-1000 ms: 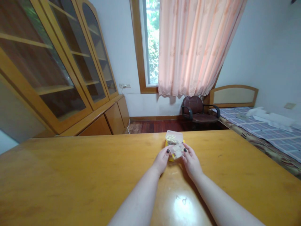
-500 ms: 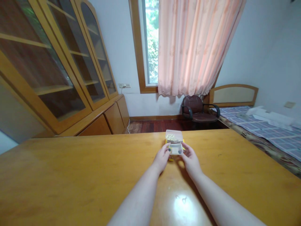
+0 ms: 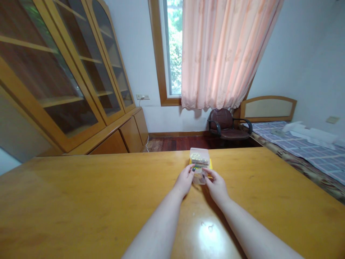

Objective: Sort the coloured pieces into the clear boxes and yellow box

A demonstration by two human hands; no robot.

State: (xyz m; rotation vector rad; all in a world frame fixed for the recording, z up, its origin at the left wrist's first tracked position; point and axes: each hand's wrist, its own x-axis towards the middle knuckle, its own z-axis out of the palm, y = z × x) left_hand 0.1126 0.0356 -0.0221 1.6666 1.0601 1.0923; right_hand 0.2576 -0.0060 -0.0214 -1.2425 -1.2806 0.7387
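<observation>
Between my hands, near the far edge of the wooden table, is a small clear plastic case (image 3: pixel 198 179), its details blurred. Behind it stands a translucent panel with yellowish print (image 3: pixel 199 155), which looks like a raised lid. Several thin layered edges show just below that panel, and something yellow (image 3: pixel 211 163) sticks out on the right. My left hand (image 3: pixel 185 180) grips the left side of the case with its fingers closed. From the right, my right hand (image 3: pixel 217 184) pinches the case's right side between thumb and fingers. The fingers partly hide the case.
The wooden table (image 3: pixel 88 201) stretches widely around my hands, with a bright reflection in front. Beyond its far edge stands a brown armchair (image 3: pixel 229 124). A glass-doored cabinet (image 3: pixel 72 72) is at the left, a bed (image 3: pixel 304 138) at the right.
The pale rectangular face held upright between my hands has tipped down and now shows as a clear piece lower down. My right hand has shifted slightly left.
</observation>
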